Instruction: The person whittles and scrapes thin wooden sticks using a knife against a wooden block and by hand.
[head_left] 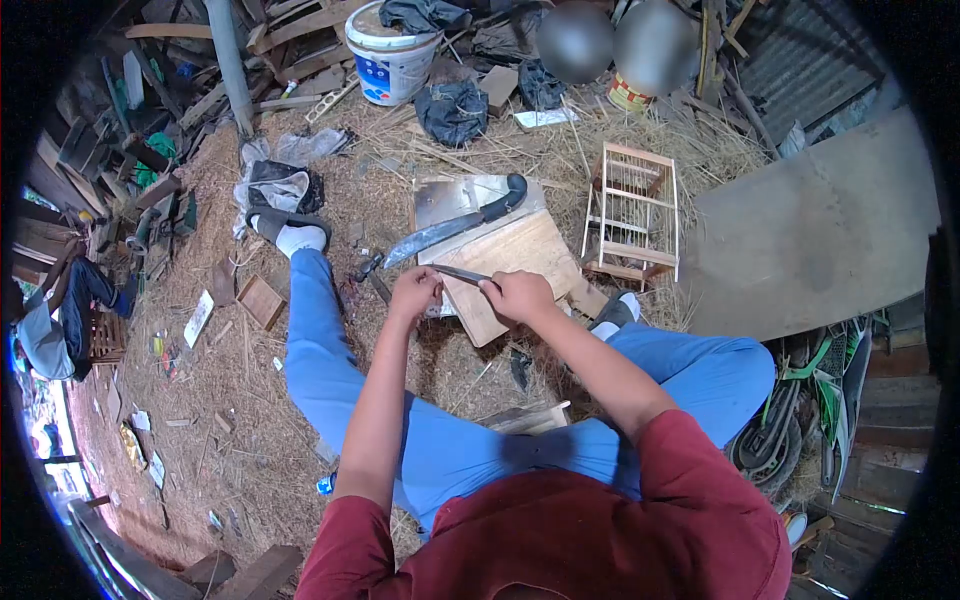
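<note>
My right hand [521, 297] is closed around the handle of a small knife [459, 273], and its dark blade points left. Close to the blade's tip, my left hand [414, 294] has its fingers curled together; what they pinch, if anything, is too small to make out. Both hands are over the near left edge of a pale wooden board [535, 262]. Across the board's far side lies a machete [440, 235] with a broad grey blade and a dark curved handle, touched by neither hand.
Right of the board stands a small wooden slatted cage [632, 225], beside a large flat sheet [800, 220]. A white bucket [388, 72] and black plastic bags [452, 112] are at the back. An open wooden box [261, 302] lies left. Another person [50, 335] sits at far left.
</note>
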